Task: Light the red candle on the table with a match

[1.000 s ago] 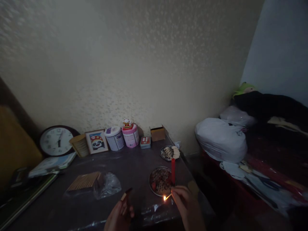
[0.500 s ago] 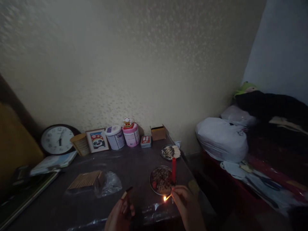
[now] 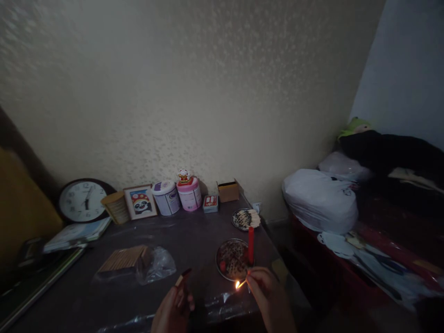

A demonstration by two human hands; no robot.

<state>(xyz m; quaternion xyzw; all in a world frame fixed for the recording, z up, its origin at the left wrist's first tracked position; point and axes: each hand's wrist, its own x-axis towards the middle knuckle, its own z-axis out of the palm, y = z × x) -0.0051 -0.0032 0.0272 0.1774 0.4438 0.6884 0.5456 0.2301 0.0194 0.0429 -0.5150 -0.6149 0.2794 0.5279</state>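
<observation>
My right hand (image 3: 266, 291) pinches a burning match (image 3: 240, 284), its flame at the left tip, low over the dark table (image 3: 194, 240). Just beyond it a red candle (image 3: 250, 245) stands upright at the right edge of a round metal dish (image 3: 231, 260) of dark bits. My left hand (image 3: 173, 307) holds a matchbox (image 3: 182, 277) near the table's front edge, a little left of the flame.
A second small dish with matches (image 3: 246, 218) sits farther back. Along the wall stand a clock (image 3: 82, 201), a framed panda picture (image 3: 140, 202), two tubs (image 3: 176, 196), a small tin and a cardboard box (image 3: 228, 191). A plastic-wrapped bundle (image 3: 135, 261) lies left. White bags (image 3: 319, 200) are piled right.
The lit match and my right hand have shifted very slightly toward the dish. The view has barely moved; my left hand stays put.
</observation>
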